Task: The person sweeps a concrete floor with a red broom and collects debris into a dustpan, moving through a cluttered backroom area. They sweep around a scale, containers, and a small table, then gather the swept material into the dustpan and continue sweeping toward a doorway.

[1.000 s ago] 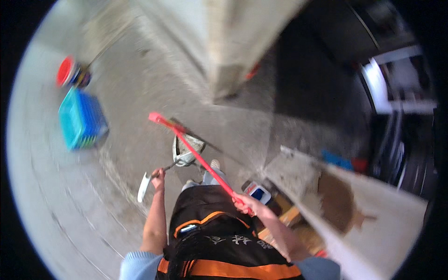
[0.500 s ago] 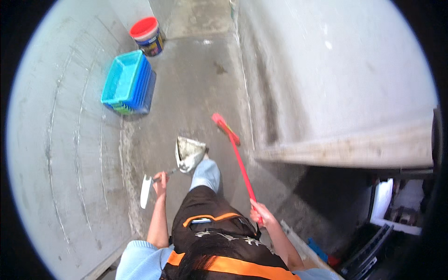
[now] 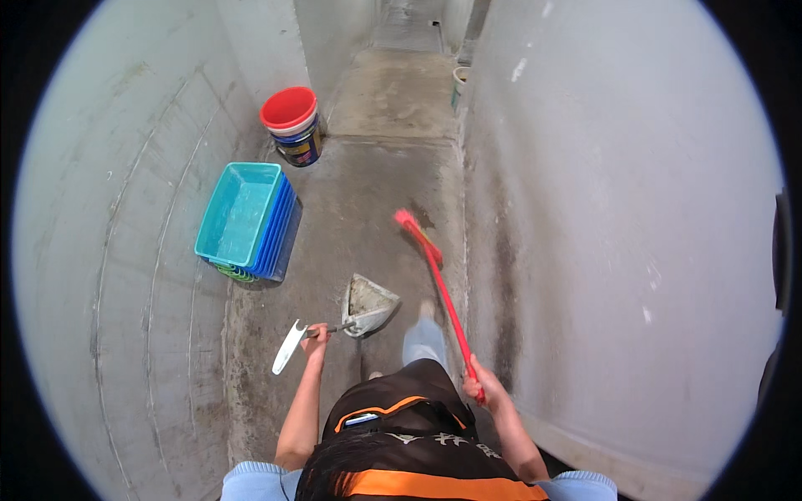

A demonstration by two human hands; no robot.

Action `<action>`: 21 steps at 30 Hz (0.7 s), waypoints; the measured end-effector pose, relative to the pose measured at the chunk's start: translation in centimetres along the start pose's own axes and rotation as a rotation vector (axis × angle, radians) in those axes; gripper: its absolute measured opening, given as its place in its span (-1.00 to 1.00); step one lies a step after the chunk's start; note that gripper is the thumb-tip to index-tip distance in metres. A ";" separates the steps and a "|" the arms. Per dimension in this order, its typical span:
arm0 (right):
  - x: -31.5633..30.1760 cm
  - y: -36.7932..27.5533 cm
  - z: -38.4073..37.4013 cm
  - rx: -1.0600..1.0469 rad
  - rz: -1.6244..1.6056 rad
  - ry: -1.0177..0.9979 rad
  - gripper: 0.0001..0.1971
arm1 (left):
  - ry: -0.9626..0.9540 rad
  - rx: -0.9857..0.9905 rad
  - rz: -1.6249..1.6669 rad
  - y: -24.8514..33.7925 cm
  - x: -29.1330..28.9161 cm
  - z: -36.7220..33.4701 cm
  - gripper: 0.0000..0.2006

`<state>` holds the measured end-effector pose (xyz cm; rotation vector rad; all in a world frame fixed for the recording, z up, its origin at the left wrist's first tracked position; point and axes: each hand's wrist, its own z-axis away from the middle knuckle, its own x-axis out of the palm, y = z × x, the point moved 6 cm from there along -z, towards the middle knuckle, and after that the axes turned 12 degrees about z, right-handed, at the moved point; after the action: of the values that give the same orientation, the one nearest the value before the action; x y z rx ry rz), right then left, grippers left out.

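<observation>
My left hand (image 3: 316, 337) is closed around the thin dark handle of a long-handled dustpan. The dustpan's greyish-white, dirty scoop (image 3: 372, 316) hangs in front of me, over the concrete floor; its white grip end (image 3: 289, 346) sticks out to the left of the hand. My right hand (image 3: 485, 381) grips the red stick of a broom (image 3: 452, 311). The broom's red head (image 3: 418, 235) reaches ahead to the floor near the right wall, beyond the scoop. Whether the bristles touch the floor I cannot tell.
A stack of blue and turquoise crates (image 3: 244, 219) stands against the left wall (image 3: 142, 275). Beyond it are stacked buckets (image 3: 294, 134), red on top. A pale wall (image 3: 618, 242) runs along the right. Ahead the passage has a floor step (image 3: 393, 140) and another bucket (image 3: 459, 83) at right.
I have stepped forward along the passage, and the crates and buckets appear lower in view. Dustpan and broom travel along in my hands. The dark opening on the right has left the view.
</observation>
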<state>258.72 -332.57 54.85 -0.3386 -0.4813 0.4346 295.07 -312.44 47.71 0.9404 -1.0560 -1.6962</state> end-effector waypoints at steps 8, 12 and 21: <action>-5.9 -21.5 -20.6 0.099 0.097 0.040 -0.59 | -0.038 0.146 -0.289 -3.2 14.0 -12.1 -0.76; -6.4 -28.8 -30.9 0.100 0.201 0.120 -0.60 | 0.007 0.311 -0.404 -5.5 21.2 -17.8 -0.72; -2.4 -25.8 -19.8 0.513 0.201 -0.143 -0.61 | 0.101 0.138 -0.537 0.5 29.8 -21.9 -0.82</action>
<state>275.14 -359.89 48.01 0.1424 -0.4583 0.7611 305.94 -345.96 36.50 1.4826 -0.9102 -1.9922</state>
